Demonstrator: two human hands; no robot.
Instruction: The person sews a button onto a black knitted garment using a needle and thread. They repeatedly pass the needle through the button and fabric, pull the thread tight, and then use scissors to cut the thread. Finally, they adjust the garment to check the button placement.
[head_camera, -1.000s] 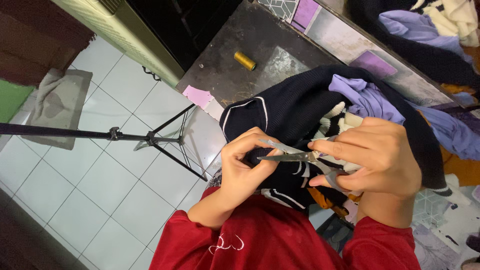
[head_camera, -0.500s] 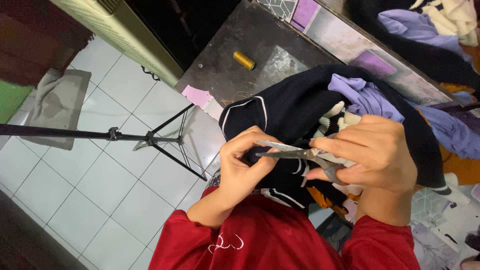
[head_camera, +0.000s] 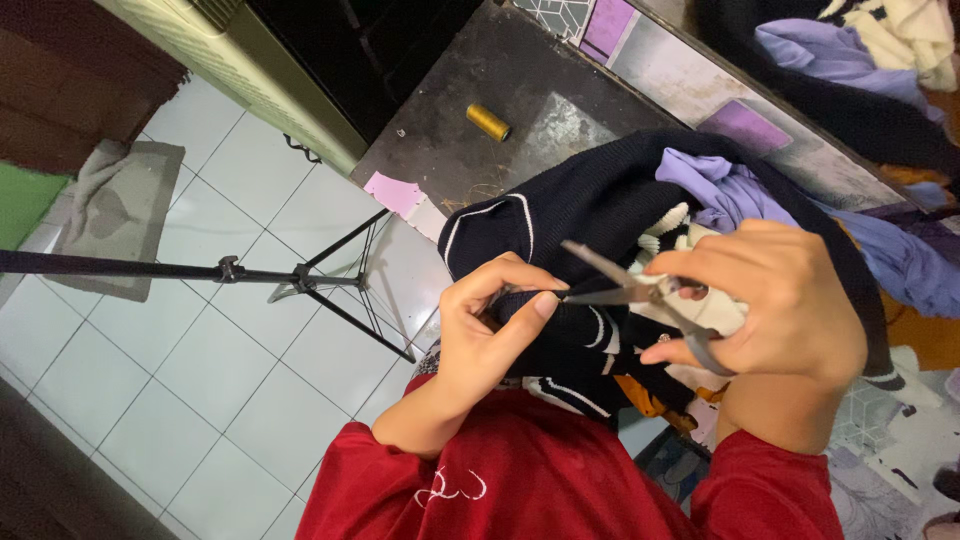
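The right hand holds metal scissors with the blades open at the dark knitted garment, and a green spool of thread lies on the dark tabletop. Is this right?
Not quite: the head view shows the spool of thread is yellow, not green. The rest holds: the right hand holds the metal scissors, blades open, at the dark knitted garment.

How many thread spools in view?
1: a yellow thread spool lies on the dark table, beyond the black garment both hands work on. Others may be hidden under the clothes.

Your one head camera looks steeply down, close over your lap, with tiled floor (head_camera: 200, 340) far below left.
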